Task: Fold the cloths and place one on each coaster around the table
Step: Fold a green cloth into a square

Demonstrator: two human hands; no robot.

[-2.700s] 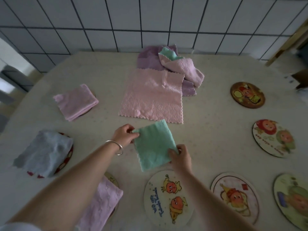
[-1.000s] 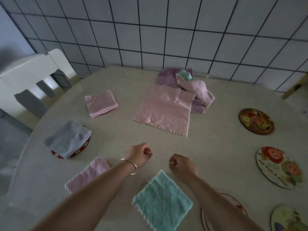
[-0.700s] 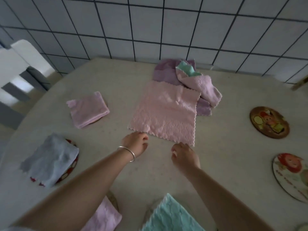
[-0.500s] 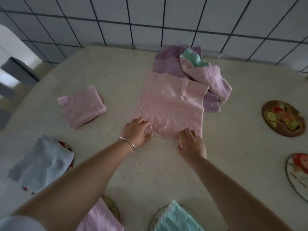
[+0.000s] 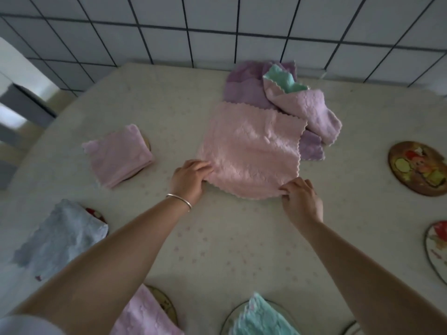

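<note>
Far left, a grey-blue cloth [image 5: 58, 240] lies rumpled over a red-rimmed coaster [image 5: 98, 215], only a sliver of that coaster showing. Above it, a folded pink cloth [image 5: 118, 155] sits on another coaster [image 5: 147, 144], whose edge peeks out at the cloth's right side. At the bottom edge a lilac cloth [image 5: 142, 315] covers part of a coaster [image 5: 167, 308]. Now the left hand [image 5: 189, 178], bracelet [image 5: 179, 200] on the wrist, fingers curled, pinching the near-left corner of the big pink cloth [image 5: 251, 151] in the middle of the table [image 5: 229, 243]. That cloth lies spread flat, its near edge gathered up a little between the hands. Behind it, a heap of purple cloths [image 5: 244, 90] with a mint one [image 5: 280, 79] tucked on top, hard against the tiled wall [image 5: 217, 27]. The right hand [image 5: 302, 199] grips the near-right corner, fingers curled on the hem. Bottom centre, a mint cloth [image 5: 261, 320] rests on a coaster [image 5: 229, 320]. Out right, a brown coaster [image 5: 418, 168] lies bare, and a pale one [image 5: 436, 247] at the frame edge.
</note>
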